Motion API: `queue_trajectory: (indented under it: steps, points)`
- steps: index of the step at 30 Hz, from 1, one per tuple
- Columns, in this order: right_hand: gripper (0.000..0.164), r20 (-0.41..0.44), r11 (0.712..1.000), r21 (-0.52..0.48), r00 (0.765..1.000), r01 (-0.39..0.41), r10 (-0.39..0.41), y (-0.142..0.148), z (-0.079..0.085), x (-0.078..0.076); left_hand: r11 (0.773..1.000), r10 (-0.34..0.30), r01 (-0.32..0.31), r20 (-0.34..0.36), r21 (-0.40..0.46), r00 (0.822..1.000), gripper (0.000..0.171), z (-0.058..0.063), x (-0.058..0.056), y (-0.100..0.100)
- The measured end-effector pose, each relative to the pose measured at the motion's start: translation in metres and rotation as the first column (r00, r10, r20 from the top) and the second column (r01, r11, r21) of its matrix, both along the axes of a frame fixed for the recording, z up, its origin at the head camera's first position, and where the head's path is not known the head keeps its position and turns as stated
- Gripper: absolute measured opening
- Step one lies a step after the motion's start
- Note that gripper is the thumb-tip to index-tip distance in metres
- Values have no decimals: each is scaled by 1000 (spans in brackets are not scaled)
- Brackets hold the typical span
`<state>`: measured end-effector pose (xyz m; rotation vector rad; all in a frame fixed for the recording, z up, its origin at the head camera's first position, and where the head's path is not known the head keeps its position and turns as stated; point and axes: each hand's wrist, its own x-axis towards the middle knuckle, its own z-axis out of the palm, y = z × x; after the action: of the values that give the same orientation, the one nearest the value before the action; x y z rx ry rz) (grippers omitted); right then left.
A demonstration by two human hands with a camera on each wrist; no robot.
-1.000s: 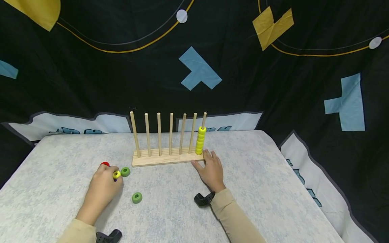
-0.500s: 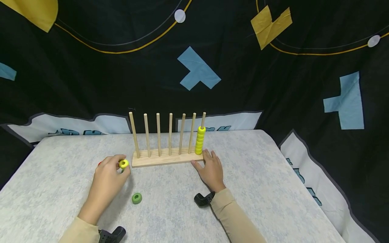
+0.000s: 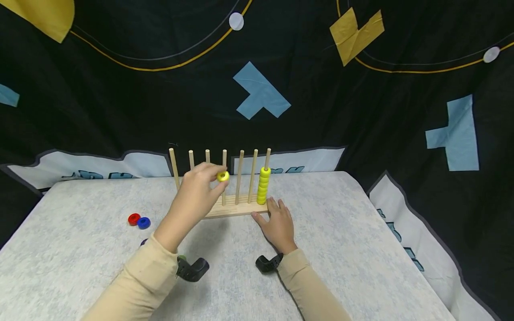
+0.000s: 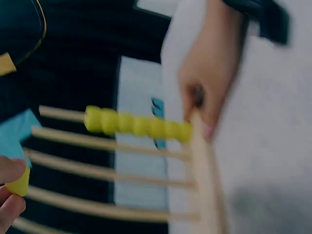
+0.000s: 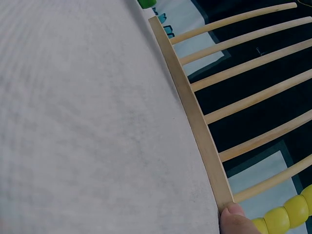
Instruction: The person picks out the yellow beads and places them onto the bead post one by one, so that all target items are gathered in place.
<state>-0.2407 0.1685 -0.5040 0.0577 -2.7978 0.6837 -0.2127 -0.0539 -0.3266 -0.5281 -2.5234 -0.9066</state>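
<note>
My left hand pinches a yellow bead between thumb and fingers, up in front of the wooden peg rack. In the left wrist view the same bead shows at the left edge, apart from the pegs. My right hand holds the right end of the rack's base, its thumb on the front edge. A stack of several yellow beads sits on the rightmost peg; the other pegs bear no beads. My left hand hides the base's left part.
Red and blue beads lie on the table to the left. A purple bead and a green bead peek out beside my left sleeve. A dark cloth hangs behind the table.
My left hand has lifted the yellow bead from beside the loose beads and carried it right and up to the rack. The right hand stays at the base's end.
</note>
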Motion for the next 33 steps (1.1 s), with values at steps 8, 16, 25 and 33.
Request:
queue_trajectory:
  steps: [8,16,25,33]
  points:
    - [78,9,1000,1,1000,-8,8,-3,2,-2,996,-90,90,14,14,996,37,31,-30,48]
    - [74,-7,999,-42,1000,-15,14,-2,2,-2,992,-122,123,21,-10,992,36,37,-51,78]
    - [79,5,999,-40,1000,-15,16,0,-1,-3,991,-116,122,83,-62,990,36,34,-65,95]
    - [80,13,999,-39,1000,-10,10,2,1,-1,986,-130,131,15,-103,991,40,30,-63,92]
